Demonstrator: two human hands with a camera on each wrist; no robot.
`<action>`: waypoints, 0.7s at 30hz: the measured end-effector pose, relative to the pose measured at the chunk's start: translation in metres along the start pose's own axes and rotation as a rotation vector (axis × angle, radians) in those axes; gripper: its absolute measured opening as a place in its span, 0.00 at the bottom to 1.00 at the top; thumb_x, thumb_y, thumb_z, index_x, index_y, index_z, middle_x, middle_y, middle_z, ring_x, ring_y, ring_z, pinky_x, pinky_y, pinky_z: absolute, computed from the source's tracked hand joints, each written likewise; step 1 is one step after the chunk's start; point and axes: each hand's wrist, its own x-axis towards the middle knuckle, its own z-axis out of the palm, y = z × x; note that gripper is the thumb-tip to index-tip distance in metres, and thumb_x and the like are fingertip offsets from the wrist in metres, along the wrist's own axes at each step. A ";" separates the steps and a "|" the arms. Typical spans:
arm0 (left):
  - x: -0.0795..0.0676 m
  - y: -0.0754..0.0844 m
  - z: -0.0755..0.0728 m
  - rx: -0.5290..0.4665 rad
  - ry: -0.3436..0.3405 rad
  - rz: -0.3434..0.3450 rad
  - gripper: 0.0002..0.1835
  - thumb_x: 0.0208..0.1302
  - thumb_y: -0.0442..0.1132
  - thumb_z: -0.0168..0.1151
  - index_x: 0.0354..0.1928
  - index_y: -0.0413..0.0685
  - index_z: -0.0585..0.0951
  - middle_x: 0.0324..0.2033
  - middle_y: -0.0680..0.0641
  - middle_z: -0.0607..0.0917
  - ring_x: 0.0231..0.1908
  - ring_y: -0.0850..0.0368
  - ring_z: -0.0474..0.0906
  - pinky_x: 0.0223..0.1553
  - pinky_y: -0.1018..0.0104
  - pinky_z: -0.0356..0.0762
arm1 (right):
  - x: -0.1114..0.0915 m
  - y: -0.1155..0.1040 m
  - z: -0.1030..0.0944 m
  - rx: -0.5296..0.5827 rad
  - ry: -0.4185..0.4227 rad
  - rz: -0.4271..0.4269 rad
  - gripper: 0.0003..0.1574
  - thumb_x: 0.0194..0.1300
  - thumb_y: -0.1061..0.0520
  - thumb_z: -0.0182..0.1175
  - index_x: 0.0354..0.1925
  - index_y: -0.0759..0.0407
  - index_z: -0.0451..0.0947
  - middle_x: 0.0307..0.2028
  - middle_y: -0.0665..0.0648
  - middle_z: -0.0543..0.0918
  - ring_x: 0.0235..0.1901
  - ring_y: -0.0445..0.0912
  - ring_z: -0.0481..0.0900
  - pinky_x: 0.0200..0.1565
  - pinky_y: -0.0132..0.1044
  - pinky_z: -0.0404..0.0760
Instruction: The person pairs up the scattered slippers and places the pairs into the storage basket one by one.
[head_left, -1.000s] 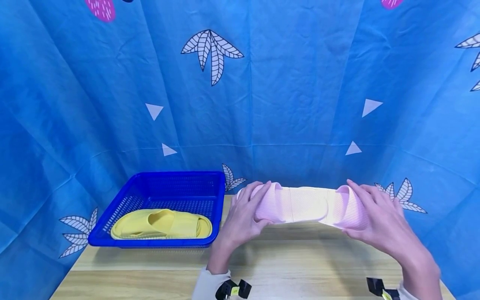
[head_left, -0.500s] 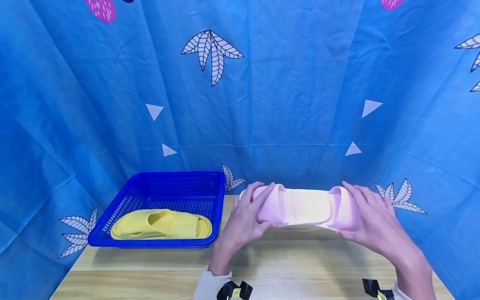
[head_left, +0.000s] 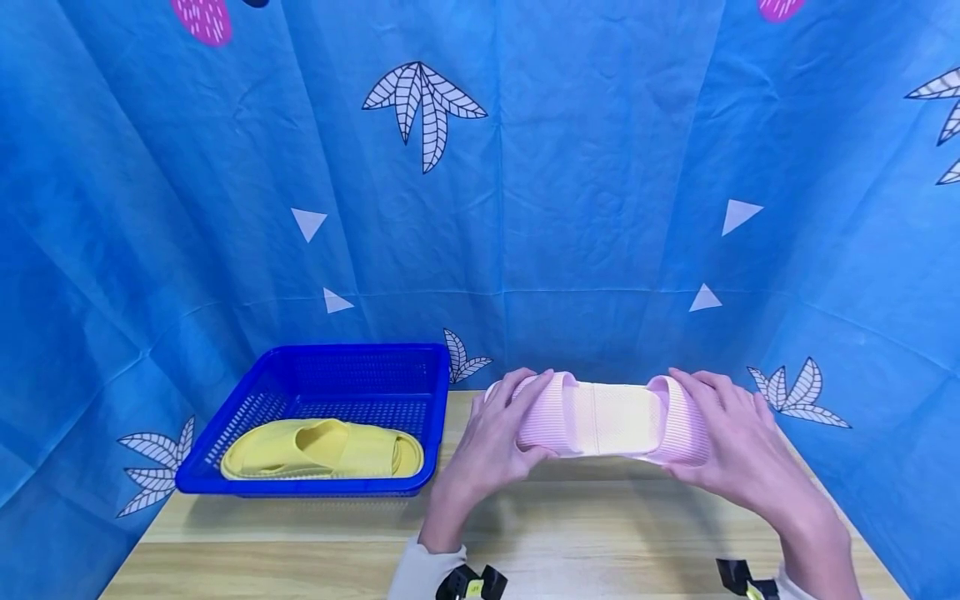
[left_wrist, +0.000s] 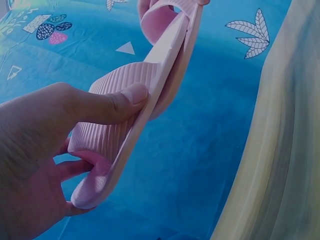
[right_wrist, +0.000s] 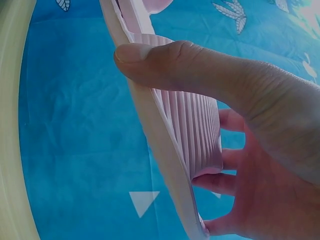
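Note:
Two pink slippers with ribbed straps are held up above the table, toes pointing outward and heel ends overlapping in the middle. My left hand (head_left: pixel 491 437) grips the left slipper (head_left: pixel 543 417) round its strap, thumb on the near side. Around the strap of the right slipper (head_left: pixel 684 423), my right hand (head_left: pixel 738 442) holds in the same way. In the left wrist view, the left slipper (left_wrist: pixel 117 132) lies along the other one's sole, with the thumb across its ribs. The right wrist view has the thumb on the sole edge of the right slipper (right_wrist: pixel 190 135).
A blue perforated basket (head_left: pixel 191 482) stands on the left of the wooden table (head_left: pixel 570 542). Yellow slippers (head_left: pixel 322 450) lie inside it, stacked. Behind the table hangs a blue patterned curtain (head_left: pixel 585 208).
My right hand has moved left with its slipper, so the slippers overlap more. The left hand has shifted slightly right and down. The basket has stayed put.

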 end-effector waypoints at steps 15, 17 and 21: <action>-0.002 0.003 0.002 -0.011 0.002 0.004 0.57 0.38 0.54 0.79 0.72 0.65 0.57 0.63 0.52 0.66 0.62 0.54 0.62 0.58 0.47 0.62 | 0.002 -0.008 0.006 -0.004 -0.020 -0.036 0.76 0.22 0.43 0.83 0.71 0.50 0.57 0.56 0.64 0.69 0.53 0.62 0.63 0.52 0.64 0.53; -0.002 0.003 0.003 -0.012 -0.001 0.005 0.57 0.38 0.54 0.79 0.72 0.65 0.57 0.63 0.52 0.66 0.62 0.54 0.62 0.58 0.47 0.62 | 0.002 -0.009 0.007 0.001 -0.022 -0.044 0.76 0.23 0.44 0.83 0.71 0.49 0.56 0.56 0.63 0.69 0.52 0.61 0.63 0.52 0.63 0.53; -0.001 0.004 0.003 -0.014 -0.008 0.011 0.56 0.39 0.54 0.78 0.72 0.65 0.57 0.63 0.52 0.66 0.62 0.54 0.61 0.59 0.47 0.62 | 0.002 -0.011 0.008 0.002 -0.024 -0.054 0.77 0.24 0.43 0.82 0.72 0.48 0.55 0.55 0.63 0.69 0.52 0.60 0.64 0.51 0.61 0.53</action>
